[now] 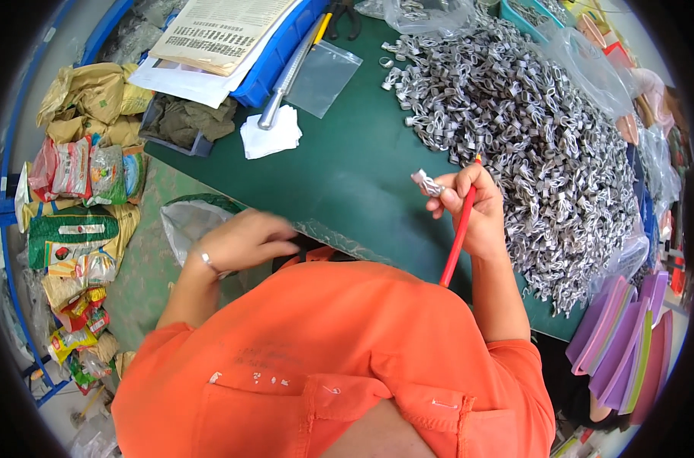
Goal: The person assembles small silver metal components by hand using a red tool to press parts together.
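Observation:
My right hand (473, 206) is closed over the near edge of a large pile of small grey-and-white looped pieces (507, 99). Pinched at its fingertips is one such looped piece (426, 183), raised above the green tabletop. A red pencil-like stick (460, 237) with a yellowish tip runs through the same hand, tip pointing away from me. My left hand (248, 239), slightly blurred, is off the table's near edge by a clear plastic bag (190, 225). Its thumb stands apart from the fingers, and nothing shows in it.
On the green table (347, 175) lie white paper slips (271, 133), a metal rod tool (274, 111), a zip bag (324, 76) and a blue tray (267, 69) with papers. A grey cloth bin (180, 126) stands left. Purple foam sheets (618, 343) lean at right.

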The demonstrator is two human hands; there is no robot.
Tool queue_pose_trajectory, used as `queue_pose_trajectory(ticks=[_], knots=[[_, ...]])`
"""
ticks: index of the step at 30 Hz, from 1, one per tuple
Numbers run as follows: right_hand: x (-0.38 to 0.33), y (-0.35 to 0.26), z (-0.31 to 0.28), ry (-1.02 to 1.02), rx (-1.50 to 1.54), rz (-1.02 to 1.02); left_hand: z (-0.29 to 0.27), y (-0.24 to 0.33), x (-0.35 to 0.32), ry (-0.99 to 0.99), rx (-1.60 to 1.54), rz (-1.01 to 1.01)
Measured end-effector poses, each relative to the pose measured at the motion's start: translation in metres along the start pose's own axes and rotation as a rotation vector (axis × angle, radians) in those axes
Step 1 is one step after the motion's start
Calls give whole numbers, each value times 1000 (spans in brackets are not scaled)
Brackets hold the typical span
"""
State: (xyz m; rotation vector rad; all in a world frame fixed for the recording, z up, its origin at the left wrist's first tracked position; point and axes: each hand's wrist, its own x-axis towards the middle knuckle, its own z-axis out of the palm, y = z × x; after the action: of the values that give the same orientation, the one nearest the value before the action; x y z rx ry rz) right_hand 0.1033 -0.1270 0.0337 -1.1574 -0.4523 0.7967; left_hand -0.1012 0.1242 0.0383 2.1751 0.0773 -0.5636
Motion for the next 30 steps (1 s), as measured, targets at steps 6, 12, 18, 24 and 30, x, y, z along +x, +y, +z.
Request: queue_pose_trajectory(ticks=[6, 12, 18, 24, 30], knots=[[-10, -4, 17, 16, -164, -186, 2, 87, 79, 156, -984, 172], [-13, -10, 18, 121, -661, -667, 19, 78, 104, 274, -1057, 198], [9, -11, 26, 6, -902, -722, 24, 66, 108, 77, -1567, 72], [70, 6, -1, 87, -1462, -719, 14, 59, 106, 257, -1575, 62], [49, 5, 13, -109, -1420, -633, 14, 45, 108, 231, -1708, 61]])
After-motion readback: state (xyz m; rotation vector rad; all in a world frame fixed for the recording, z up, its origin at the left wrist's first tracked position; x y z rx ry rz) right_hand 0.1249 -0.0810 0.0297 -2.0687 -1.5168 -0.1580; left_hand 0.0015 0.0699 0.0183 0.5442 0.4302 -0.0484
